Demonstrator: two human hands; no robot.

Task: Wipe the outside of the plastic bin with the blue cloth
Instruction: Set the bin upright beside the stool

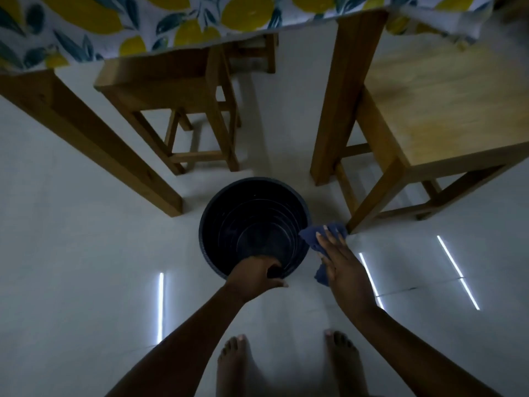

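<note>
A round dark plastic bin point(229, 213) stands upright on the pale floor, seen from above, with nothing visible inside. My left hand point(257, 275) grips its near rim, fingers curled inside the bin and thumb outside. My right hand point(340, 262) lies flat with fingers spread, pressing the blue cloth point(310, 234) against the bin's right outer side. The cloth bunches out above and below the palm.
A wooden stool point(429, 110) stands right of the bin, one leg almost touching the cloth. Another stool point(171, 90) is behind, under a table with a lemon-print cloth point(143, 21). A table leg point(94, 144) slants at left. My bare feet point(286, 365) are near the bottom.
</note>
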